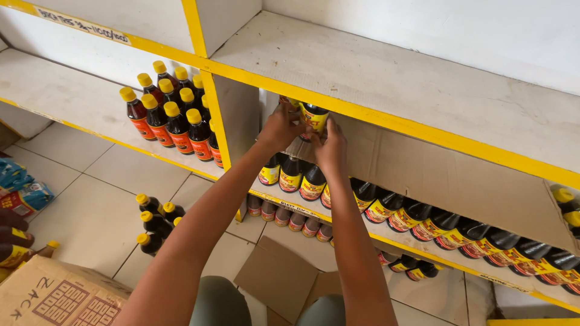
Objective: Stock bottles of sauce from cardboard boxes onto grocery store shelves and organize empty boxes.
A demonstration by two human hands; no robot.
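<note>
Both hands are up at the shelf, and everything turns on one bottle (315, 116), dark with a yellow label, sitting on a cardboard sheet (435, 175) that lies over the row of bottles (423, 223) below. The left hand (279, 128) comes in from the left, fingers curled toward the bottle's left side, though whether they actually press on it I cannot tell from here, since the thumb side hides the contact. The right hand (331, 148) sits just below and slightly nearer, fingers bent and resting at the bottle's lower right, against the cardboard edge; again the grip itself is hidden behind the knuckles. So the bottle lies between the two hands and a touch farther into the shelf than either. Its long axis looks upright, maybe tipped a little toward the near side; the cap is tucked up under the yellow shelf edge (386, 115), out of sight. The left hand looks the closer of the two, level with the label, while the right sits lower. Off to the left, a cluster of yellow-capped bottles (172, 115) stands in the next bay, and more stand on the floor tiles (90, 211) beside a cardboard box (54, 296).
</note>
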